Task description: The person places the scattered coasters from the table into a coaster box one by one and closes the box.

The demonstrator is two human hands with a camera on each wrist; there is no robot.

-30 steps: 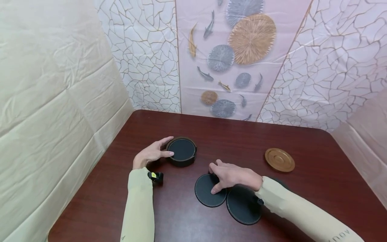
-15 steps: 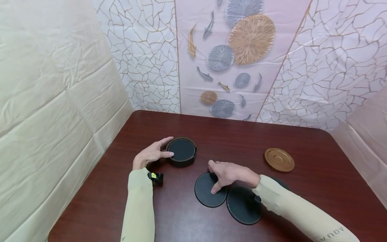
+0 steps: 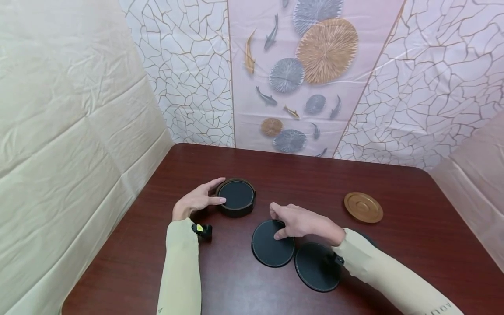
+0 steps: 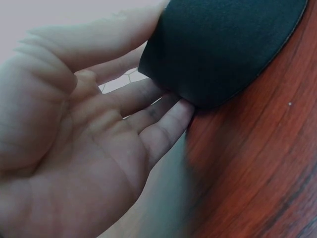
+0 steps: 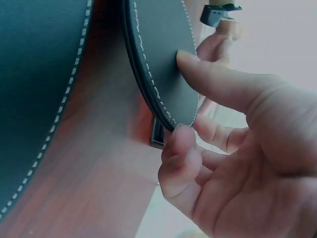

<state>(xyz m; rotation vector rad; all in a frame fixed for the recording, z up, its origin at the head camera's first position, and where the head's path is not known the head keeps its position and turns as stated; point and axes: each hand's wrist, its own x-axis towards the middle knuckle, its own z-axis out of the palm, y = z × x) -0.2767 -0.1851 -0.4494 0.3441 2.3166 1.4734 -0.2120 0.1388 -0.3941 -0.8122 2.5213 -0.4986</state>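
My left hand (image 3: 197,200) grips the left side of a round black coaster holder (image 3: 235,212), thumb at its rim and fingers around the far side. A black disc fills the holder's top. In the left wrist view the holder's dark wall (image 4: 213,54) meets the fingertips. My right hand (image 3: 305,224) pinches a round black coaster (image 3: 271,247) with white edge stitching, thumb on top and fingers under the edge. The right wrist view shows this coaster (image 5: 166,54) tilted and raised off the table. A second black coaster (image 3: 315,269) lies beside it, partly under the right wrist.
A round brown wooden coaster-like disc (image 3: 363,207) lies at the right on the dark red-brown table (image 3: 299,183). Another dark object (image 3: 366,238) shows partly behind the right forearm. Fabric-covered walls (image 3: 98,122) stand along the table's left, back and right.
My right hand has risen slightly and moved a little toward the back, and the pinched coaster has shifted with it. The left hand and the holder stay in place.
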